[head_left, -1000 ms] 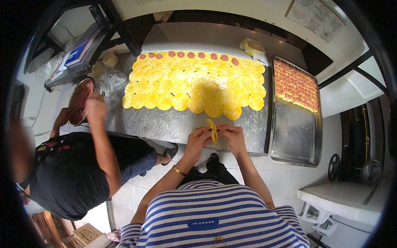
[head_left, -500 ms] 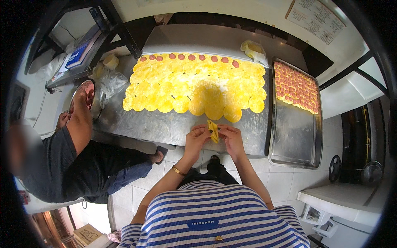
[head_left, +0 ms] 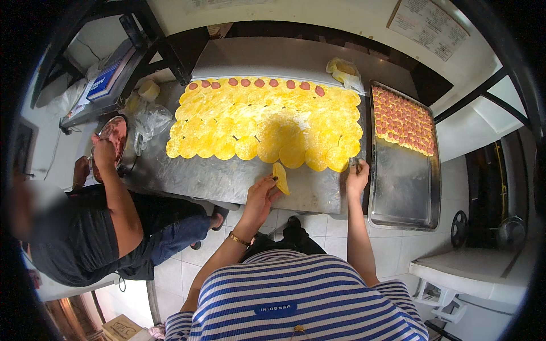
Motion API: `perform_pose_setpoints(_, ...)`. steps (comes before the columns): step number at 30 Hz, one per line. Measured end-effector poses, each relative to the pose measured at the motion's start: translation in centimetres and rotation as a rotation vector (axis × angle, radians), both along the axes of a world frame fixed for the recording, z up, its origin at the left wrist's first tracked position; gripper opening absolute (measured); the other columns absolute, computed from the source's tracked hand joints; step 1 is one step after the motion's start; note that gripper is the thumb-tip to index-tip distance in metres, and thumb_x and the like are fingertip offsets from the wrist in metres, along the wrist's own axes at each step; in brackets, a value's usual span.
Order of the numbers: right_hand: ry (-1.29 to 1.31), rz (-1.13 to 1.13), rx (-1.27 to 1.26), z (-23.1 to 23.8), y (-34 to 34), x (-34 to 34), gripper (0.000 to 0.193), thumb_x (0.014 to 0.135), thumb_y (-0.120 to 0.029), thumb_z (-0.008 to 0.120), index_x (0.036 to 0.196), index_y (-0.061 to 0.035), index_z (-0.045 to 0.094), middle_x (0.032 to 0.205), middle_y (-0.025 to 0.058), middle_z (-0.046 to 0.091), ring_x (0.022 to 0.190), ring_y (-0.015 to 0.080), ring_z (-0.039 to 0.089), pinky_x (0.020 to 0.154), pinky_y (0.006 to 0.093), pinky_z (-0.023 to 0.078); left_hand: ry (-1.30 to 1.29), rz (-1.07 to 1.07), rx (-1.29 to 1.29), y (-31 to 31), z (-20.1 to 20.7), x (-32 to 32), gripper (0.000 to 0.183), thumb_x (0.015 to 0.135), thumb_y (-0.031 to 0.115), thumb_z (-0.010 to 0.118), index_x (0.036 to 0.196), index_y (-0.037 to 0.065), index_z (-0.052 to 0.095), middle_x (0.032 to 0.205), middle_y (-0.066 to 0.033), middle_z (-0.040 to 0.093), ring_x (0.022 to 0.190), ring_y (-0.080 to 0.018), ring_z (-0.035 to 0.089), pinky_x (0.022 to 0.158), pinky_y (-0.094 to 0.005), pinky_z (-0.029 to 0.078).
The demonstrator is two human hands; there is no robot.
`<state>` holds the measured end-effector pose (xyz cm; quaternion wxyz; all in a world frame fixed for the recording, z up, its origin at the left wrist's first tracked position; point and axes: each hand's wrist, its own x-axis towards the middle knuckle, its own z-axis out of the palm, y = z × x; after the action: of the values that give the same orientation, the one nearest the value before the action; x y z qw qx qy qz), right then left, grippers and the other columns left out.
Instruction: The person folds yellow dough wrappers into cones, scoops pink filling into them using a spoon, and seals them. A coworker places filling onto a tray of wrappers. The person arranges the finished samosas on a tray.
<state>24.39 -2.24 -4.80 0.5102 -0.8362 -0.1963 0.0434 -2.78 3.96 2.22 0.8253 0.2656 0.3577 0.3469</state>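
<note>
My left hand (head_left: 260, 198) pinches a round yellow dough wrapper (head_left: 281, 178), folded over, above the table's near edge. My right hand (head_left: 358, 177) is apart from it, low at the near right corner of the spread wrappers; its fingers are curled together, and what they hold, if anything, I cannot make out. Overlapping rows of floured yellow dough wrappers (head_left: 219, 129) cover much of the metal table (head_left: 182, 176). Along their far row lie several small pink dabs of meat filling (head_left: 259, 83).
To the right, a metal tray (head_left: 401, 193) holds packed yellow-and-pink dumplings (head_left: 402, 120) in its far half. A co-worker (head_left: 96, 227) at left has a hand in a bowl of pink meat (head_left: 118, 133). Plastic bags (head_left: 151, 122) and a yellow bagged item (head_left: 343, 70) lie on the table.
My hands have parted. The right hand let go of the folded wrapper and moved right to the table's corner; the left keeps the wrapper, now less tightly folded. The co-worker's arm has shifted.
</note>
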Motion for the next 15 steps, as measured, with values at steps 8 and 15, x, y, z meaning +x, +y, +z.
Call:
perform_pose_setpoints(8,-0.716,0.4,-0.443,-0.4,-1.1,-1.9,0.03,0.079,-0.014,0.056,0.107,-0.0043,0.06,0.116,0.0155,0.053,0.112,0.0326,0.045,0.098,0.0459,0.03,-0.023,0.013,-0.005,-0.1,0.3,-0.5,0.029,0.088,0.01,0.052,0.115,-0.002,0.05,0.109,-0.0061,0.057,0.101,-0.014,0.055,0.087,-0.0307,0.046)
perform_pose_setpoints(15,0.007,0.647,0.052,3.1,1.5,-6.3,0.023,0.077,-0.005,0.061,0.099,-0.0025,0.061,0.104,0.0109,0.058,0.09,0.0216,0.058,0.078,0.0339,0.047,0.012,0.132,-0.016,-0.3,0.2,-2.0,0.027,0.088,0.007,0.052,0.113,-0.003,0.052,0.107,-0.0066,0.058,0.097,-0.0145,0.056,0.088,-0.0305,0.046)
